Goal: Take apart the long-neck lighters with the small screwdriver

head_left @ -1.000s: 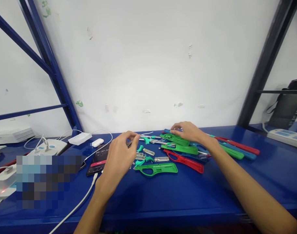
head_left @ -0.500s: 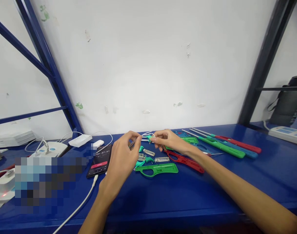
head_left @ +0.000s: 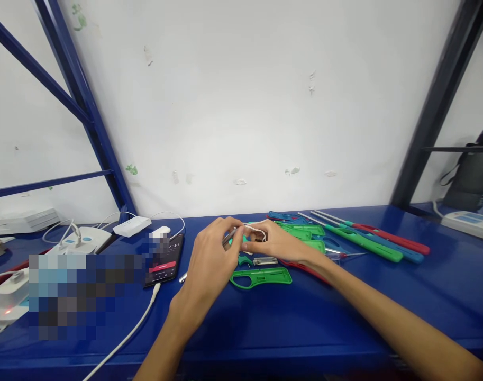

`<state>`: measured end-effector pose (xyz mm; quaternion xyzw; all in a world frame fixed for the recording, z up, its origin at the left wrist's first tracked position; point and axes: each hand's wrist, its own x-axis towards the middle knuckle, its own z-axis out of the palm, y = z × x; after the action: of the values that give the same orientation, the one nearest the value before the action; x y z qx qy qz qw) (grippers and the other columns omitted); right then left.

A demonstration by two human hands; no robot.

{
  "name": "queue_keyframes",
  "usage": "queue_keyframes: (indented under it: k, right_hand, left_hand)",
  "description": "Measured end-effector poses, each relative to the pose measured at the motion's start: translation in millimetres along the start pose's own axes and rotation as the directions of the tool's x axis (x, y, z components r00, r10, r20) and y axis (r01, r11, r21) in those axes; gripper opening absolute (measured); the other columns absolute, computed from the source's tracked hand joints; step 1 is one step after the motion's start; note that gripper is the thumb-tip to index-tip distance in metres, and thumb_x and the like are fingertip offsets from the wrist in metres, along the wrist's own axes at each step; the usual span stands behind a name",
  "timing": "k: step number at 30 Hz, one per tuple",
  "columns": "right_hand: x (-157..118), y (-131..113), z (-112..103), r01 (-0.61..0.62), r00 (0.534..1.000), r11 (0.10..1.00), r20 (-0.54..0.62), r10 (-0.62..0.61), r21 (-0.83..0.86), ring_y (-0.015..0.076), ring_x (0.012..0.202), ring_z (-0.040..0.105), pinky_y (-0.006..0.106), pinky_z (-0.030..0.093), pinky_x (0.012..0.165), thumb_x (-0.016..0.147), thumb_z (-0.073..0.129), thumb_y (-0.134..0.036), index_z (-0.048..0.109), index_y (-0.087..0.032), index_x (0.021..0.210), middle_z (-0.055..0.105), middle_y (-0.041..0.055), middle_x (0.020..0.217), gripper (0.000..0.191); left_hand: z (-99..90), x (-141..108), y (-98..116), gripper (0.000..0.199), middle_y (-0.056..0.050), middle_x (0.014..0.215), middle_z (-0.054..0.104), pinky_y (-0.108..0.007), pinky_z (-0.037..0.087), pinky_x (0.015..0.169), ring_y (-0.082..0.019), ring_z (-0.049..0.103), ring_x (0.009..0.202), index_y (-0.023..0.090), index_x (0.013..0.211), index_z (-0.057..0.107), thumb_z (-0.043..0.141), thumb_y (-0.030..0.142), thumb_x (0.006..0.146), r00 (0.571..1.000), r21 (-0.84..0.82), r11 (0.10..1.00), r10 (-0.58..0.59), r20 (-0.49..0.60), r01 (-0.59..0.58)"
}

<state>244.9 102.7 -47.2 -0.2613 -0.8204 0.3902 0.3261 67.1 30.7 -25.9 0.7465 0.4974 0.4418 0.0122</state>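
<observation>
My left hand (head_left: 213,251) is closed around a thin metal tube (head_left: 228,238), whose other end shows below the palm beside the phone. Between the fingertips of my right hand (head_left: 276,242) is a small teal plastic part (head_left: 245,239), with a white wire (head_left: 257,228) looping over it. The two hands meet at this part; the fingers hide most of it. Just below lie a green lighter half-shell (head_left: 267,276), a clear fuel tank (head_left: 265,261) and a loose teal trigger (head_left: 245,260). A red half-shell (head_left: 309,269) is partly covered by my right forearm.
Right of my hands lie long-nosed lighters in green (head_left: 368,244), blue (head_left: 410,254) and red (head_left: 395,238), plus a screwdriver (head_left: 343,255). More green shells (head_left: 304,230) sit behind my right hand. A phone (head_left: 165,264) with a white cable (head_left: 126,336) lies left, near power strips (head_left: 88,239).
My hands have drawn together, the left moving right with the metal tube up to the teal part. The tube's lower end now shows beside the phone. The view has shifted slightly.
</observation>
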Motion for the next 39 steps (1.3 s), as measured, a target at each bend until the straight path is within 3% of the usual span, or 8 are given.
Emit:
queue_keyframes:
  k: [6, 9, 13, 18, 21, 25, 32, 39]
  right_hand:
    - [4.4, 12.8, 6.0, -0.096, 0.995, 0.994, 0.007, 0.097, -0.059, 0.0116, 0.054, 0.043, 0.028, 0.033, 0.052, 0.078, 0.082, -0.050, 0.075, -0.019, 0.114, 0.058, -0.0039, 0.066, 0.047]
    - [3.3, 11.9, 0.7, -0.093, 0.996, 0.995, -0.006, 0.093, -0.040, 0.0136, 0.063, 0.056, 0.029, 0.044, 0.056, 0.077, 0.085, -0.047, 0.062, -0.026, 0.139, 0.070, 0.0034, 0.097, 0.069]
    - [-1.8, 1.9, -14.3, -0.045, 0.992, 0.999, -0.122, 0.042, -0.024, 0.0185, 0.090, 0.065, 0.036, 0.056, 0.079, 0.078, 0.084, -0.047, 0.038, -0.039, 0.155, 0.057, 0.0087, 0.138, 0.090]
    - [-2.5, -6.0, -14.0, 0.044, 0.998, 0.999, -0.053, -0.044, -0.007, 0.0258, 0.119, 0.060, 0.039, 0.056, 0.091, 0.078, 0.085, -0.040, 0.065, -0.036, 0.134, 0.058, 0.0053, 0.144, 0.059]
    - [0.7, -3.0, -6.6, 0.049, 0.998, 0.998, -0.043, -0.048, 0.030, 0.0216, 0.098, 0.067, 0.038, 0.054, 0.087, 0.083, 0.081, -0.037, 0.073, -0.030, 0.122, 0.073, 0.0041, 0.114, 0.041]
    - [2.7, 2.0, -2.9, 0.038, 0.996, 0.997, -0.082, -0.033, 0.060, 0.0182, 0.079, 0.066, 0.034, 0.052, 0.077, 0.084, 0.080, -0.039, 0.074, -0.025, 0.117, 0.072, 0.0004, 0.083, 0.036]
    - [1.2, -0.4, -0.1, 0.061, 0.993, 0.995, -0.103, -0.053, 0.076, 0.0178, 0.080, 0.066, 0.032, 0.050, 0.074, 0.081, 0.082, -0.039, 0.077, -0.023, 0.101, 0.075, 0.0024, 0.092, 0.025]
    - [1.8, 0.8, 6.1, 0.054, 0.995, 0.996, -0.084, -0.047, 0.073, 0.0143, 0.064, 0.058, 0.029, 0.046, 0.062, 0.085, 0.079, -0.041, 0.081, -0.024, 0.092, 0.073, 0.0009, 0.077, 0.019]
  left_hand:
    - [-10.0, 3.6, -4.5, 0.016, -0.001, 0.090, 0.074, -0.032, 0.046, 0.071, -0.020, 0.066, 0.078, 0.023, 0.095, 0.070, 0.056, 0.028, 0.099, 0.997, 0.046, 0.998, -0.032, -0.076, 0.036]
    - [-17.9, 5.4, -8.6, 0.017, -0.001, 0.090, 0.075, -0.032, 0.046, 0.073, -0.021, 0.068, 0.079, 0.023, 0.095, 0.070, 0.056, 0.031, 0.099, 0.993, 0.058, 0.996, -0.058, -0.107, 0.064]
    - [-23.2, 5.8, -12.3, 0.018, -0.003, 0.094, 0.077, -0.035, 0.047, 0.079, -0.024, 0.070, 0.087, 0.023, 0.095, 0.072, 0.055, 0.030, 0.098, 0.993, 0.083, 0.990, -0.109, -0.049, 0.113]
    - [-16.7, 4.5, -13.9, 0.029, -0.007, 0.103, 0.079, -0.038, 0.049, 0.084, -0.028, 0.070, 0.096, 0.021, 0.100, 0.075, 0.047, 0.028, 0.098, 0.982, 0.088, 0.983, -0.169, 0.086, 0.161]
    - [-13.6, 3.3, -15.2, 0.040, -0.008, 0.109, 0.079, -0.037, 0.051, 0.084, -0.027, 0.071, 0.099, 0.021, 0.106, 0.077, 0.038, 0.021, 0.096, 0.972, 0.056, 0.981, -0.192, 0.134, 0.186]
    - [-12.2, 1.9, -16.7, 0.047, -0.009, 0.101, 0.079, -0.036, 0.053, 0.074, -0.027, 0.072, 0.088, 0.019, 0.116, 0.077, 0.036, 0.022, 0.092, 0.945, -0.029, 0.965, -0.251, 0.210, 0.262]
    - [-10.3, 1.0, -14.2, 0.051, -0.009, 0.087, 0.076, -0.036, 0.048, 0.068, -0.026, 0.067, 0.076, 0.016, 0.128, 0.070, 0.036, 0.023, 0.091, 0.915, -0.056, 0.944, -0.300, 0.271, 0.326]
    - [-10.8, -0.1, -11.8, 0.049, -0.008, 0.091, 0.074, -0.034, 0.045, 0.065, -0.026, 0.066, 0.077, 0.020, 0.132, 0.064, 0.037, 0.024, 0.091, 0.886, -0.094, 0.925, -0.318, 0.337, 0.367]
